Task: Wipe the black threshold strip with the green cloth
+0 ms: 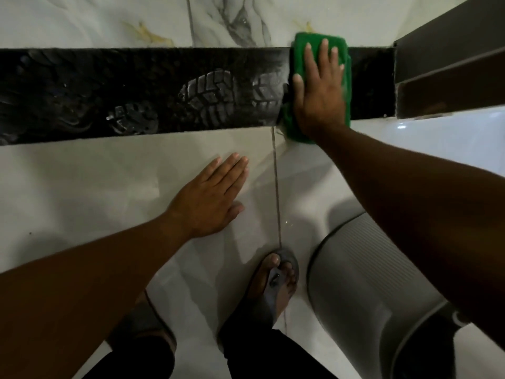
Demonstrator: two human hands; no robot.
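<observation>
Head view, from left to right: the black threshold strip (82,94) runs across the floor between marbled white tiles beyond it and plain white tiles (82,181) on the near side. Its left and middle stretch carries grey dusty smears and a clear shoe-tread print (218,98). On the near tiles, below that print, the left hand (210,195) lies flat, palm down, fingers straight and close together, holding nothing. A grout line (277,192) passes just right of it and runs toward a foot in a grey sandal (276,277) at the bottom.

Further right, the right hand (319,88) lies flat on the green cloth (345,86), palm down with fingers spread and pointing away from the person, pressing it onto the strip rather than pinching it. The cloth lies directly under the palm and fingers, spanning the whole width of the strip; its edges show beyond the fingertips, along the right side of the hand, and below the wrist where it overlaps the near tiles. Just right of the cloth the strip looks cleaner and ends against a dark door frame (448,58). A grey ribbed object (363,283) sits lower right.
</observation>
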